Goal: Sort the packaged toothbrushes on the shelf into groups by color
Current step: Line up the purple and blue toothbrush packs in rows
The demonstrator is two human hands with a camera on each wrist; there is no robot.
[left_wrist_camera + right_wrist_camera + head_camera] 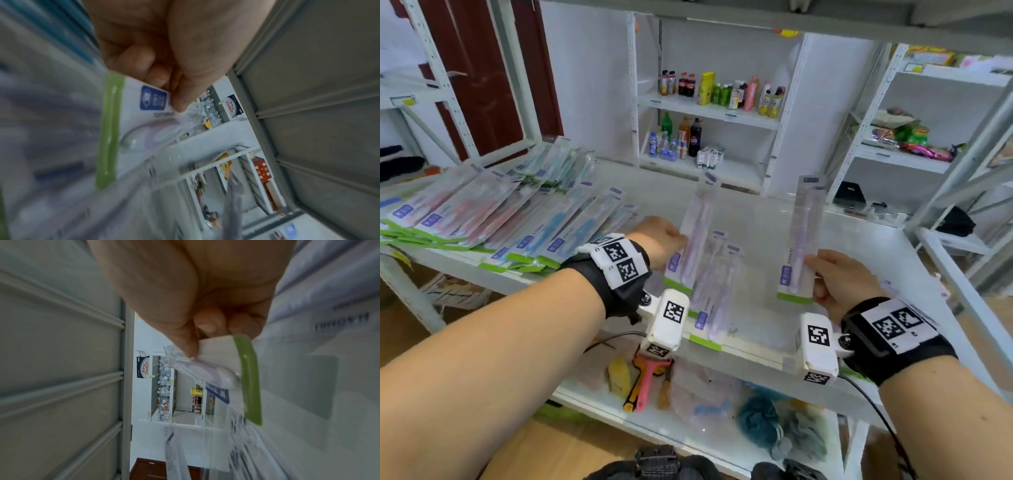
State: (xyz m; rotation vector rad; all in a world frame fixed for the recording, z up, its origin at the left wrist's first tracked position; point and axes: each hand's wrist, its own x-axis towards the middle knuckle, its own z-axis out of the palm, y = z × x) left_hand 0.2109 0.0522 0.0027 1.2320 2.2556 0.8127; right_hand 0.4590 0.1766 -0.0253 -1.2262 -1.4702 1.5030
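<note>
Head view: the left hand [659,240] and right hand [832,277] each grasp a purple toothbrush pack [697,236], [799,240] above the shelf [859,246]; pink and blue groups [482,219] lie at nine o'clock.

Left wrist view: thumb and fingers [179,97] pinch the pack's [144,123] card.

Right wrist view: same pinch on the other pack [216,369].

Judged step: gathering purples; next, lay both on the purple packs [714,291] at six o'clock.

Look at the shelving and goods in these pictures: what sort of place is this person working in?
Most likely a small shop or a mock one. Packaged toothbrushes lie fanned out by colour on a white metal shelf, drink bottles line racks behind, and snack packets fill another rack.
</note>
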